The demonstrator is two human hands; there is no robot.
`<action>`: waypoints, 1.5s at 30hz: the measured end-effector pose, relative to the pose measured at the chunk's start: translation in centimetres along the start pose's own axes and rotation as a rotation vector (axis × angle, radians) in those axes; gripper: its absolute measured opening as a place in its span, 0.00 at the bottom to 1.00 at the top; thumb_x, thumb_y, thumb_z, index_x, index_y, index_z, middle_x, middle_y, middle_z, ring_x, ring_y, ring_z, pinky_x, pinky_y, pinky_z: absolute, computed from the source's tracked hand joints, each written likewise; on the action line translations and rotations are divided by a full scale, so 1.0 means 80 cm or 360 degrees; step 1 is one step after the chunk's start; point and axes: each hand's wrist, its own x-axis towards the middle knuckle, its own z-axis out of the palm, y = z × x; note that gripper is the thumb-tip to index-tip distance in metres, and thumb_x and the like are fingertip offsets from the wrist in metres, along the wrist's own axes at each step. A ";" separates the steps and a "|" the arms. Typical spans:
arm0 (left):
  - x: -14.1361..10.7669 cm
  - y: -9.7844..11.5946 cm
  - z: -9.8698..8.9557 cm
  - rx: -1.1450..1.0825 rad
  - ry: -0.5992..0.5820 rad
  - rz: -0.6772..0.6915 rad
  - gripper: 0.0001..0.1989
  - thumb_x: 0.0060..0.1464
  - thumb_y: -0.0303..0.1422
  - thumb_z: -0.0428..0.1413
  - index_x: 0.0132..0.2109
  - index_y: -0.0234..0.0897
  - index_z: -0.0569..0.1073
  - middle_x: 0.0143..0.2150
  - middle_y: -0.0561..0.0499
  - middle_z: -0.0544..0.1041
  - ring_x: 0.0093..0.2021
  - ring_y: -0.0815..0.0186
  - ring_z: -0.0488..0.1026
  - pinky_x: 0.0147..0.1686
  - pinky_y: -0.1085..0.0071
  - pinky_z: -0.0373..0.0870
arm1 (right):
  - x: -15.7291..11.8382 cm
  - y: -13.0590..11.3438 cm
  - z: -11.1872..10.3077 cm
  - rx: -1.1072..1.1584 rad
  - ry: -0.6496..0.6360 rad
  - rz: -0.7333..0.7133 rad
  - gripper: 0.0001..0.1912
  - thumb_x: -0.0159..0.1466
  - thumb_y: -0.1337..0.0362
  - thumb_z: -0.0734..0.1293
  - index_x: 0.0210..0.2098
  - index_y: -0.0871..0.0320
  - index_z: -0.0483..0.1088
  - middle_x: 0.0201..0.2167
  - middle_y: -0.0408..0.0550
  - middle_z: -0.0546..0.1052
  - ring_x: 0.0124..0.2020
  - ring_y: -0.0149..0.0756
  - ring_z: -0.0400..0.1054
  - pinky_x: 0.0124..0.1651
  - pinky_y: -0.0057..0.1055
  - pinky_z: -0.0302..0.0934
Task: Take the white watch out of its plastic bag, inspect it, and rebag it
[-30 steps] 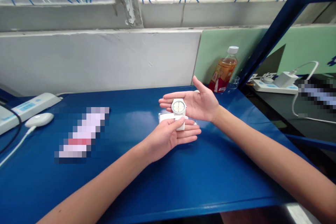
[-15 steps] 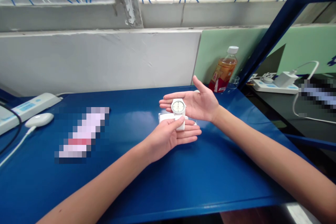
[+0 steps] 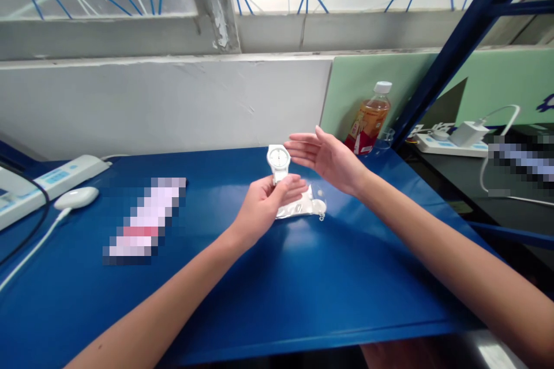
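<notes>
My left hand [image 3: 266, 203] grips a white wristwatch [image 3: 277, 160] by its strap and holds it upright, dial toward me, above the blue table [image 3: 303, 294]. My right hand [image 3: 329, 157] hovers open just right of the watch, palm turned to the left, fingers apart, holding nothing. Under both hands a clear plastic wrapper [image 3: 305, 206] lies on the table.
A bottle of amber drink [image 3: 370, 118] stands at the table's back right corner by a green panel. A white mouse [image 3: 77, 197] and a white power strip [image 3: 52, 176] lie at the far left. A blurred-out object [image 3: 145, 218] lies left of centre. A charger and cable [image 3: 471, 132] sit on the neighbouring desk.
The watch had lain across my open right palm. My left hand has lifted it off and raised it upright; my right hand has pulled away to the right, empty.
</notes>
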 end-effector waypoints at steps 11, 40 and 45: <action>-0.008 -0.030 -0.009 0.1203 0.0146 0.0662 0.20 0.60 0.32 0.55 0.59 0.37 0.72 0.62 0.43 0.71 0.64 0.50 0.65 0.64 0.58 0.56 | -0.083 0.029 -0.004 -0.0841 0.0176 -0.0326 0.20 0.66 0.51 0.65 0.52 0.56 0.72 0.24 0.42 0.73 0.22 0.31 0.67 0.27 0.31 0.64; 0.011 -0.032 -0.044 0.1745 -0.0357 0.0676 0.24 0.63 0.40 0.55 0.63 0.39 0.66 0.62 0.40 0.68 0.63 0.50 0.63 0.62 0.54 0.58 | -0.070 0.041 -0.059 -0.1800 0.0337 -0.0235 0.09 0.63 0.62 0.63 0.38 0.55 0.75 0.21 0.40 0.70 0.23 0.33 0.61 0.27 0.30 0.54; 0.011 -0.033 -0.044 0.2123 -0.0456 0.0734 0.23 0.65 0.41 0.53 0.62 0.34 0.64 0.61 0.38 0.67 0.61 0.51 0.64 0.58 0.54 0.65 | -0.075 0.043 -0.058 -0.2179 0.0130 -0.0416 0.09 0.65 0.62 0.65 0.40 0.56 0.76 0.36 0.47 0.78 0.24 0.31 0.65 0.31 0.31 0.62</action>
